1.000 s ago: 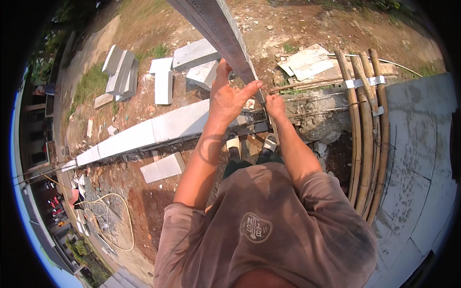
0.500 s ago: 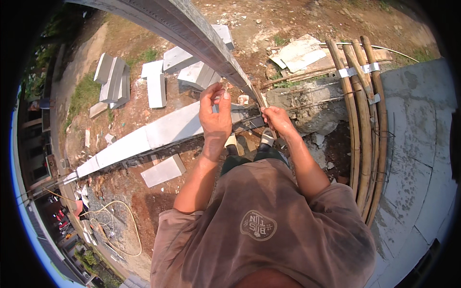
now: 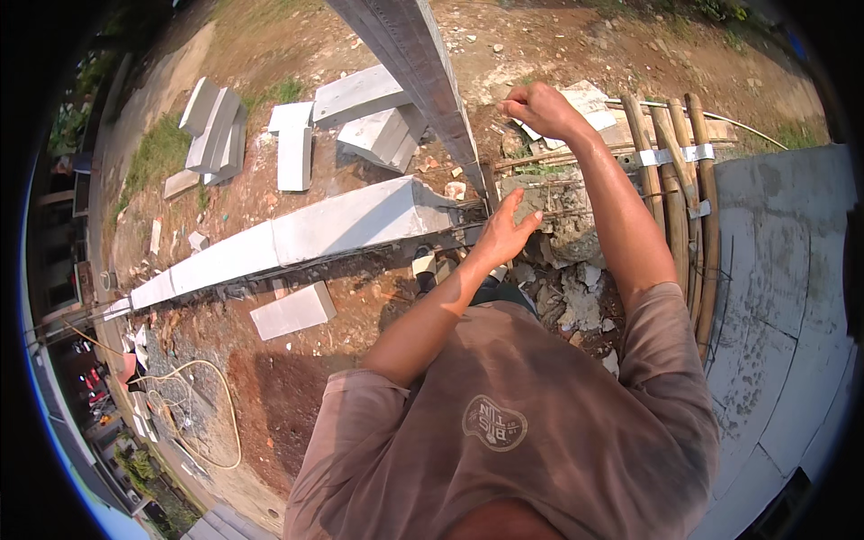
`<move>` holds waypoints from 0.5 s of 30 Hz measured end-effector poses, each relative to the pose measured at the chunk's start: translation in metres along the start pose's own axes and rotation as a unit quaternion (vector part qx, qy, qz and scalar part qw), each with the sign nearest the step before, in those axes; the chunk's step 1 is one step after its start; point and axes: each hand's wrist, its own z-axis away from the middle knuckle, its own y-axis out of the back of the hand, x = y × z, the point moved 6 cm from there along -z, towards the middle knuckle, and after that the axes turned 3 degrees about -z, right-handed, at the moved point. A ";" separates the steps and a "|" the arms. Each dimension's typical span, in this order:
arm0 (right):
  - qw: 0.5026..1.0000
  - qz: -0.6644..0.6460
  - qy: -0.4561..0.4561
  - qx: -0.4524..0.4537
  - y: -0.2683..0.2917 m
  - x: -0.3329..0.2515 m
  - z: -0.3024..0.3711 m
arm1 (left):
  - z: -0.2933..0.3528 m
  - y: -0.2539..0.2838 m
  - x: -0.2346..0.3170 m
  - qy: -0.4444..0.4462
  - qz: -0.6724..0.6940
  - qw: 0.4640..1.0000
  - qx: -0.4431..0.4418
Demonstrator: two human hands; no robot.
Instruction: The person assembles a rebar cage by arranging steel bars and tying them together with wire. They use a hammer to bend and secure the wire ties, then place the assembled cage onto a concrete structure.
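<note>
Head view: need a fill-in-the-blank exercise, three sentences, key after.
The right hand is higher in the picture than the ____ hand.
In the picture, the left hand is nearest the ____ end of the grey post.
The strip around the bamboo poles is ____.
Missing: left; lower; white.

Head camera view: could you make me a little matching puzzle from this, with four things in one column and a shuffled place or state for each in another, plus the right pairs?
Things
1. Left hand
2. Right hand
3. Post
4. Bamboo poles

Places and states
A. Bound together by a white strip
B. Fingers curled, seen against pale sheets on the ground
C. Running up to the picture's top edge
D. Grip open, thumb spread from the fingers

Right pairs: 1-D, 2-B, 3-C, 4-A
</note>
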 end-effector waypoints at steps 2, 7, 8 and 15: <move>0.997 0.018 0.017 0.073 0.017 -0.021 -0.029 | 0.003 0.002 -0.005 0.010 0.026 1.000 0.004; 0.992 -0.065 0.012 0.103 0.006 -0.036 -0.069 | 0.019 0.026 -0.034 0.057 0.061 0.996 0.035; 0.993 -0.065 0.008 0.098 -0.005 -0.026 -0.078 | 0.021 0.030 -0.036 0.042 0.056 0.996 0.053; 0.998 0.010 -0.057 0.015 -0.034 0.039 -0.055 | 0.034 0.042 -0.035 0.023 0.034 0.998 0.050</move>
